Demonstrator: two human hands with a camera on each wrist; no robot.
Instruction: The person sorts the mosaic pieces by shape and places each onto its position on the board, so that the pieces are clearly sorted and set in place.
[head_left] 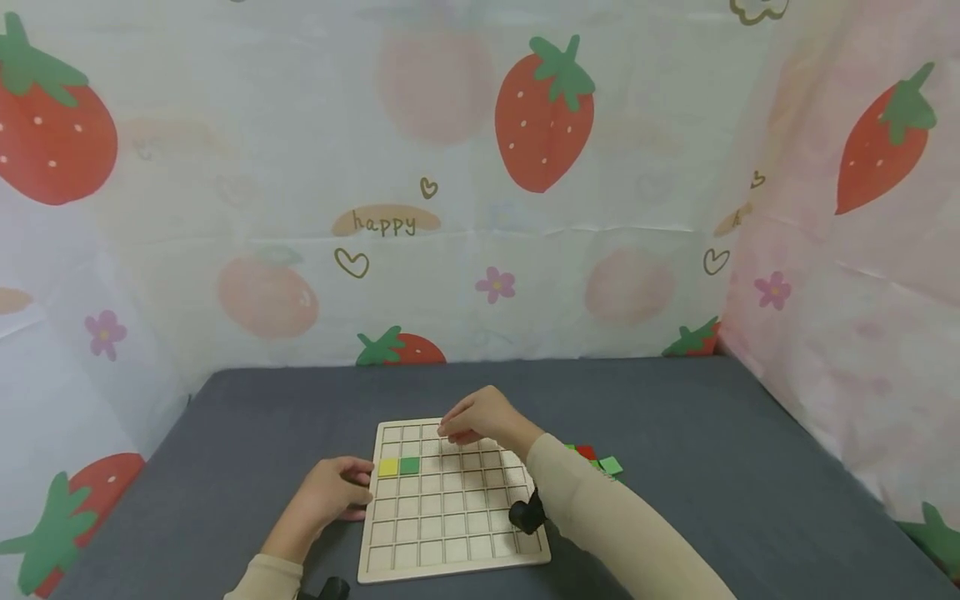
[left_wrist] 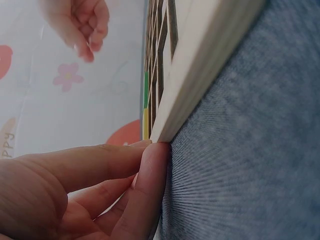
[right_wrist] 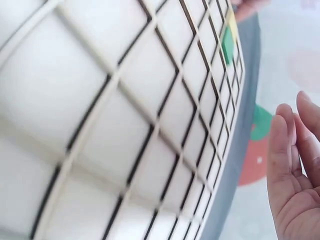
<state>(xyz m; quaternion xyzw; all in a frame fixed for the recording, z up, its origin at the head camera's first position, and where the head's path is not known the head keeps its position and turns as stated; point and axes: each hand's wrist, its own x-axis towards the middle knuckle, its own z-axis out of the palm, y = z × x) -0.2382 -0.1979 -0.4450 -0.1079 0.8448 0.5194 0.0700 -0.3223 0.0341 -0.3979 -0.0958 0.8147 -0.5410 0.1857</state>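
Note:
A pale wooden grid board (head_left: 442, 527) lies on the dark table. A yellow tile (head_left: 388, 467) and a green tile (head_left: 409, 466) sit side by side in its cells near the left edge. My left hand (head_left: 330, 492) is at that edge, its fingertips touching the board's side with thumb and forefinger apart in the head view. Over the board's far part hovers my right hand (head_left: 483, 414), fingers loosely bent. In the right wrist view, its fingers (right_wrist: 280, 150) and thumb stand slightly apart, and no tile shows between them.
Several loose tiles (head_left: 611, 465), green and red, lie right of the board, partly hidden behind the right sleeve (head_left: 600, 508). A strawberry-patterned cloth (head_left: 465, 167) hangs behind the table (head_left: 697, 450) and along both sides.

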